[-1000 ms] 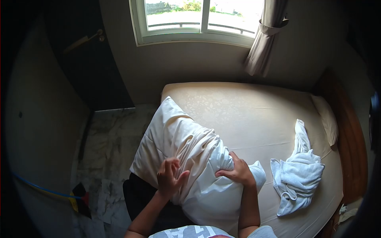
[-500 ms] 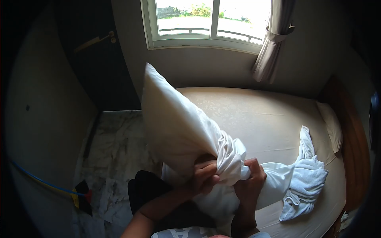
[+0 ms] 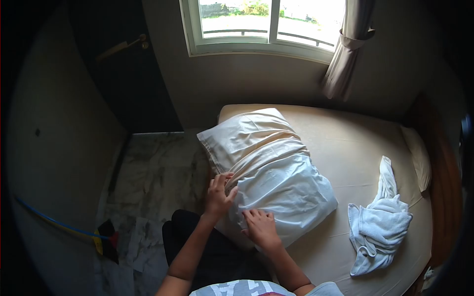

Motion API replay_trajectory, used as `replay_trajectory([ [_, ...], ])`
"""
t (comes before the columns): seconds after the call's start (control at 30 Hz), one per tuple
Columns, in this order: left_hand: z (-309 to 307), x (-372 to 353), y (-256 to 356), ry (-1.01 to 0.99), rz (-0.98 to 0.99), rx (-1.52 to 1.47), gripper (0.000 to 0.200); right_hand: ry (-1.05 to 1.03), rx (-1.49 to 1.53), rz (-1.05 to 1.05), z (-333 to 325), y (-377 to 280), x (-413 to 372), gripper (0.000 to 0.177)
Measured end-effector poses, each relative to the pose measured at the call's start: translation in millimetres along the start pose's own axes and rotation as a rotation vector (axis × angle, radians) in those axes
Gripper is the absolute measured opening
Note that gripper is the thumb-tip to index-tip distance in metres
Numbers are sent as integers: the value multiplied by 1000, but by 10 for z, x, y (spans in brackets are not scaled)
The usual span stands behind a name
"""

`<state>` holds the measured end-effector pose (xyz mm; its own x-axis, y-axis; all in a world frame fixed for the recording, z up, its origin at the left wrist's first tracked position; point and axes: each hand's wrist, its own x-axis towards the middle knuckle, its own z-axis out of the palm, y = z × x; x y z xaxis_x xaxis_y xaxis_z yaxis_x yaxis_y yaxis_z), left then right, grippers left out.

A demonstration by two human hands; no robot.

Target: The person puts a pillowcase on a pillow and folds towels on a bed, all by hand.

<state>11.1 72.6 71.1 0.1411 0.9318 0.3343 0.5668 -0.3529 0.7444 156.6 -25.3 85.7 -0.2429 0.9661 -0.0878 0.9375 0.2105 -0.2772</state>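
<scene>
A plump pillow lies on the foot end of the bed, its right half white. A cream pillowcase covers the left half, with its cloth bunched in folds across the middle. At the pillow's near left edge, my left hand touches the bunched cloth, thumb and fingers apart. My right hand rests on the near side of the white part, fingers spread and slightly bent. Neither hand visibly grips anything.
To the right on the bed lies a crumpled white towel. Another pillow leans by the wooden headboard. A broom stands at the left on the marble-look floor. Beyond are a window and a dark door.
The pillow has come down from an upright tilt to lie flat on the bed. Both hands have let go of the bunched cloth and now rest on the pillow's near side.
</scene>
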Motion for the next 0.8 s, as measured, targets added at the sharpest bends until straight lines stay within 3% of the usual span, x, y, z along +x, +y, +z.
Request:
replay_trajectory([
  [0.07, 290, -51, -277, -72, -4, 153, 46, 90, 39, 7, 19, 193, -125, 62],
  [0.2, 556, 61, -564, 103, 13, 186, 44, 116, 3, 82, -180, 641, -429, 85],
  [0.3, 657, 221, -448, 12, -14, 259, 37, -54, -13, 128, -109, 822, -627, 109],
  [0.33, 673, 256, -299, 11, -45, 331, 27, -92, -8, 102, 21, 889, -664, 125],
  [0.43, 761, 345, -313, -86, -85, 406, 28, -83, -86, 75, 206, 856, -736, 128],
  [0.53, 727, 318, -232, -43, -5, 412, 37, -5, -67, 68, 378, 808, -678, 127],
  [0.63, 794, 464, -260, 182, 68, 303, 46, 41, -64, -10, 554, 856, -666, 120],
  [0.67, 804, 541, -274, 209, 101, 356, 40, 58, -82, -73, 586, 862, -712, 119],
  [0.8, 830, 776, -214, -41, 146, 426, 21, 132, -227, -223, 841, 969, -872, 110],
])
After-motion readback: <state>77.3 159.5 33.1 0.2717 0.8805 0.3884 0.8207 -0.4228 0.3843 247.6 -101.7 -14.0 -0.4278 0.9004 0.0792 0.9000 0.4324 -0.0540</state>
